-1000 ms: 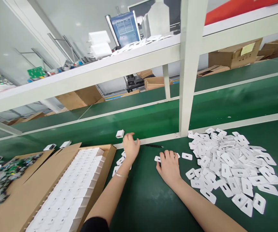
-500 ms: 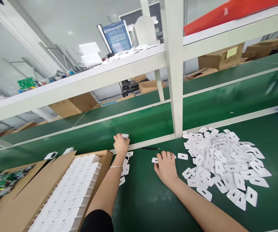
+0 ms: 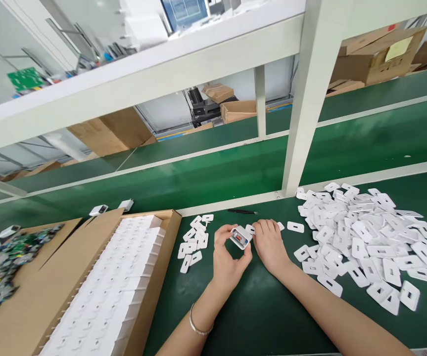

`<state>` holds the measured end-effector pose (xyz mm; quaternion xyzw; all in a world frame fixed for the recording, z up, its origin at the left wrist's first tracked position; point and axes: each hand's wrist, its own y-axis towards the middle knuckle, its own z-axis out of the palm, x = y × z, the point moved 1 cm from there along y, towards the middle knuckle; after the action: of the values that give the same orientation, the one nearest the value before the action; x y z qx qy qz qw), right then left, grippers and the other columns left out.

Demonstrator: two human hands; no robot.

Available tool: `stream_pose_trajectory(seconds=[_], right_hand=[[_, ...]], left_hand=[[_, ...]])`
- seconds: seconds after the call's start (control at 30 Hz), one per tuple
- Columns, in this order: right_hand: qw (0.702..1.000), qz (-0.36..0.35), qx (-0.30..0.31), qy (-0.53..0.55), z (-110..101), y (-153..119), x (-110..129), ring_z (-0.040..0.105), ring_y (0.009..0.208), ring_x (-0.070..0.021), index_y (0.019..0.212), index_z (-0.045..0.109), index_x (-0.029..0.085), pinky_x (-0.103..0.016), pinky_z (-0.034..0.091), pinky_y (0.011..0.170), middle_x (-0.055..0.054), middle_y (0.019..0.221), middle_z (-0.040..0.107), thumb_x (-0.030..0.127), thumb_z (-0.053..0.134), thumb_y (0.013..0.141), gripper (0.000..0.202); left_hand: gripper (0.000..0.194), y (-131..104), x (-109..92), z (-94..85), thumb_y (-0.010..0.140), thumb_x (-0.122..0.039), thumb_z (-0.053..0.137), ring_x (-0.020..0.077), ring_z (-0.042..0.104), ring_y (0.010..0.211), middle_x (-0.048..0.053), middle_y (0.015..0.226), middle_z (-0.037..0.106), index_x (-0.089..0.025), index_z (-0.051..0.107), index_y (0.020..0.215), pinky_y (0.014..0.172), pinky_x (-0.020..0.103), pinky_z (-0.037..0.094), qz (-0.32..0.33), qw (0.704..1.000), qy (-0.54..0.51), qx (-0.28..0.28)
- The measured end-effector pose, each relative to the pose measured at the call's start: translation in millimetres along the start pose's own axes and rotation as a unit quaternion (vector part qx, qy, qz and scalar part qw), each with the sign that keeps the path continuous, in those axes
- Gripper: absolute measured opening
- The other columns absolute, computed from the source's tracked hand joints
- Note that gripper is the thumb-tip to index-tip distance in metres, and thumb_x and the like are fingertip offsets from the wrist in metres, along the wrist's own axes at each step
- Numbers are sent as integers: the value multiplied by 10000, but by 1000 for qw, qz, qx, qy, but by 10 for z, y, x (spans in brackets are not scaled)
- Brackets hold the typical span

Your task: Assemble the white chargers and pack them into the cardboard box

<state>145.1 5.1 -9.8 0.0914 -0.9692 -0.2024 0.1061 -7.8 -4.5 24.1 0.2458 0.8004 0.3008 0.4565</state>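
Observation:
My left hand (image 3: pixel 230 257) is closed around a small white plastic housing (image 3: pixel 240 238), thumb and fingers on its sides. The open end of the housing faces me and shows red and blue parts inside. Just to its right, my right hand (image 3: pixel 270 243) has its fingers bent down together at a white cover plate (image 3: pixel 250 229) with a cut-out, gripping its edge. The fingertips are partly hidden. Another white plate (image 3: pixel 280 226) peeks out beyond that hand, and a loose plate (image 3: pixel 295 226) lies farther right on the green table.
A large pile of white plates (image 3: pixel 369 237) spreads on the right, with a smaller group (image 3: pixel 194 240) on the left. Black tweezers (image 3: pixel 242 211) lie behind my hands. A cardboard box of white dividers (image 3: pixel 98 291) and circuit boards (image 3: pixel 9 267) occupy the left. A shelf post (image 3: pixel 304 109) rises behind.
My left hand has come back from the table's rear edge toward my right hand, bringing the white housing. The right hand stays at the plates. The camera view has tilted down.

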Motion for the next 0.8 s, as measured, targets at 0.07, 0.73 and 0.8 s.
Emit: stream_pose_trajectory(seconds=[0.07, 0.73, 0.8], right_hand=[[1000, -5, 5, 23, -17, -15, 13, 570, 1080, -299, 1151, 637, 146, -469, 369, 1097, -132, 1094, 665, 69, 497, 973, 239], [989, -40, 37, 137, -176, -120, 148, 609, 1035, -258, 1169, 614, 209, -479, 313, 1161, -80, 1084, 703, 98, 428, 997, 278], [991, -44, 37, 124, -185, -113, 146, 609, 1027, -255, 1149, 621, 202, -478, 307, 1166, -77, 1066, 702, 80, 434, 984, 277]], left_hand=[[431, -15, 4, 17, 898, -215, 705, 256, 690, 1131, 97, 1209, 595, -267, 431, 1226, 923, 452, 614, 1, 1000, 0, 3], [451, -126, 112, 1, 973, -478, 673, 303, 649, 1257, 112, 1285, 701, -269, 568, 1358, 1054, 490, 564, -94, 988, -39, 117], [445, -135, 123, -1, 981, -476, 660, 288, 672, 1233, 111, 1301, 702, -260, 572, 1359, 1031, 454, 579, -113, 984, -60, 124]])
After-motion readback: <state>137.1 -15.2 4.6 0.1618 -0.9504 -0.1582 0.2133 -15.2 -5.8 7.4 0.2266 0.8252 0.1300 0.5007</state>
